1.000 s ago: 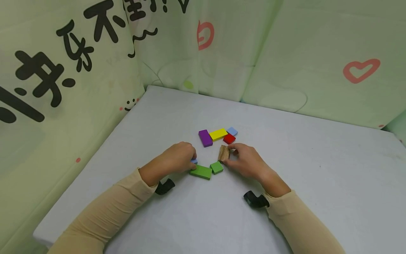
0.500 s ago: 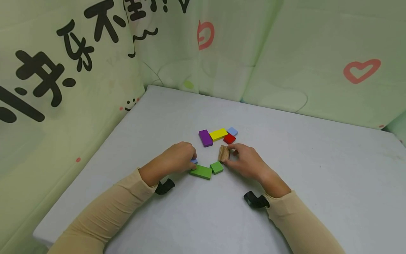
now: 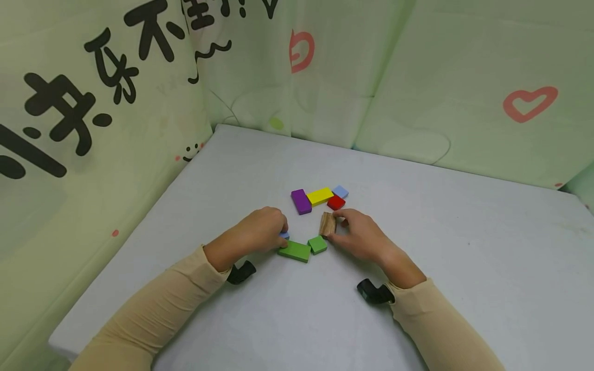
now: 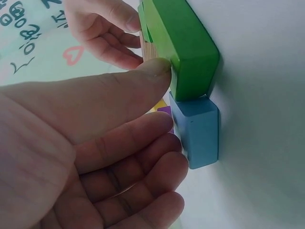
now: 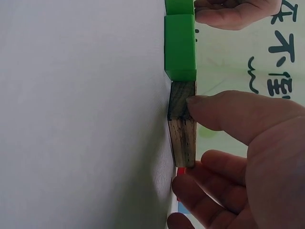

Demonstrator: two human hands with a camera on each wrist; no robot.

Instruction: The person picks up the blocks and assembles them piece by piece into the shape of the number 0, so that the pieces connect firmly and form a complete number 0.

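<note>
Several small coloured blocks form a rough ring on the table. My left hand [image 3: 263, 230] is at its near left, curled over a light blue block [image 4: 199, 133]. The thumb tip presses at the long green block [image 3: 295, 251], where it meets the blue one; the other fingertips lie along the blue block's edge. My right hand [image 3: 361, 233] holds a brown wood-grained block [image 3: 327, 224] between thumb at its near end and fingers at its far end. In the right wrist view this wooden block meets the small green block [image 5: 181, 46], which sits between it and the long green one.
At the ring's far side lie a purple block [image 3: 301, 201], a yellow block [image 3: 320, 196], a red block [image 3: 336, 202] and another light blue block [image 3: 341, 191]. The white-covered table [image 3: 441, 221] is bordered by a printed curtain [image 3: 445, 77] at the back and left.
</note>
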